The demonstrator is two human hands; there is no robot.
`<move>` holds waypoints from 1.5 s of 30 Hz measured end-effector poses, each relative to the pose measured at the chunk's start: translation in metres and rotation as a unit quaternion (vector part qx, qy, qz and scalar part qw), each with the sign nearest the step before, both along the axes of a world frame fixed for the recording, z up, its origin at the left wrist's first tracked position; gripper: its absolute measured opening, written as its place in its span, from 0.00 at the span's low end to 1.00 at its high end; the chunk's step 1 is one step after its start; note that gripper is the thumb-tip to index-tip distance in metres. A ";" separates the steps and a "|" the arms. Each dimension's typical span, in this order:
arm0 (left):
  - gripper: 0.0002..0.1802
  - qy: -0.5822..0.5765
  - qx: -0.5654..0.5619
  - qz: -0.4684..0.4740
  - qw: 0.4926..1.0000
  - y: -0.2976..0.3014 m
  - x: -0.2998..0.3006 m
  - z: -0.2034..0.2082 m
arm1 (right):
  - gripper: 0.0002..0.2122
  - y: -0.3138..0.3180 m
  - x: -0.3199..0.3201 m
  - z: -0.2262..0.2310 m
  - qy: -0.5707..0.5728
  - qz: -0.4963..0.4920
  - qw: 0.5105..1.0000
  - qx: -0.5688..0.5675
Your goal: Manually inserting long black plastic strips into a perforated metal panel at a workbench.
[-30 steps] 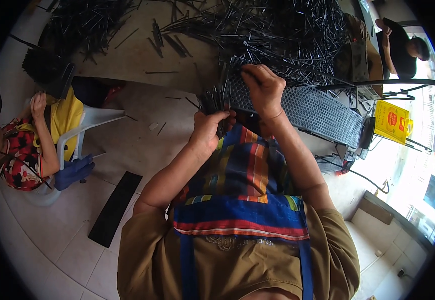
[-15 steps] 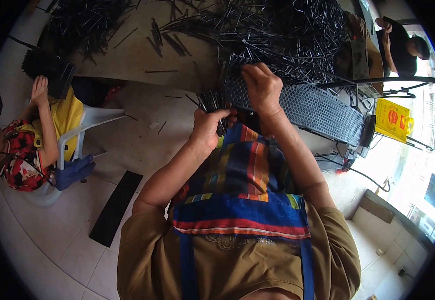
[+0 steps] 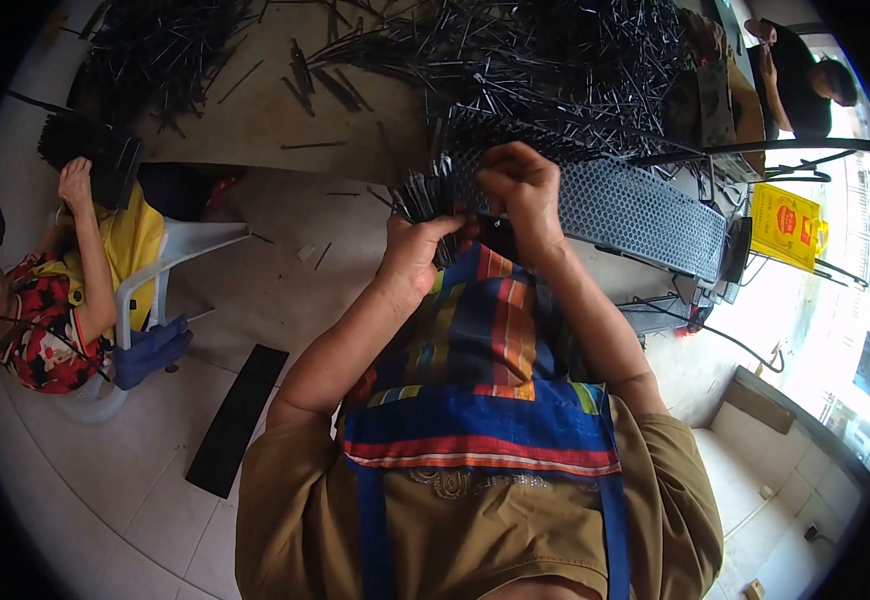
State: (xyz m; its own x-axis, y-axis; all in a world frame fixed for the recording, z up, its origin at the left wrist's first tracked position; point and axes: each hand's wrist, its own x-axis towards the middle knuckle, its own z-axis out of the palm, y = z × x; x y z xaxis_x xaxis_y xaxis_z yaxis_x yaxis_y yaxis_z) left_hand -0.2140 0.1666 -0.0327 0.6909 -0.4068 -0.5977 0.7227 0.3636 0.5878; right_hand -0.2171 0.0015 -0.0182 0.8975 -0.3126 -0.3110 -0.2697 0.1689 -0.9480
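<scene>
My left hand is closed around a bundle of thin black strips, thumb pressed across it, with the ends fanning out above my grip, just beside the left end of a grey perforated panel. My right hand is over that end of the panel, fingers bent inward and thumb close to them; I cannot tell whether a strip is pinched there, or whether my fingertips touch the panel. The panel lies aslant along the near side of the counter, its honeycomb of small holes facing up, and stretches away to my right.

Behind it on the counter spreads a big tangled heap of black strips; a smaller heap lies toward the left, with a few loose strips between the two. A cardboard box stands past the right end of the big heap, and a yellow bag hangs near the panel's far end.

To my left a co-worker in a flowered top sits on a white plastic chair, one hand raised to a black brush-like bundle. A long black strip of sheet lies on the tiled floor.
</scene>
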 end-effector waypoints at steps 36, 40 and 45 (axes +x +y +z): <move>0.09 0.019 -0.001 0.001 1.000 -0.003 0.000 -0.001 | 0.06 -0.009 0.007 -0.002 -0.224 0.043 0.784 -0.578; 0.09 0.007 0.010 -0.019 1.000 -0.007 -0.005 -0.003 | 0.07 -0.006 -0.007 0.001 -0.010 0.054 0.998 -0.027; 0.10 0.020 0.040 0.011 0.999 -0.007 -0.004 0.001 | 0.07 -0.020 0.001 0.000 -0.094 -0.115 0.988 -0.044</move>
State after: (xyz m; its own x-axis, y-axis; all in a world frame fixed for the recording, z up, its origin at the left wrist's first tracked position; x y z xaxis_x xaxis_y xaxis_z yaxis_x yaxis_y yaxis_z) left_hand -0.2182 0.1598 -0.0317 0.6740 -0.3416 -0.6550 0.7385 0.3325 0.5866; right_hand -0.2165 -0.0182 -0.0178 0.8390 -0.5332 -0.1087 -0.0522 0.1200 -0.9914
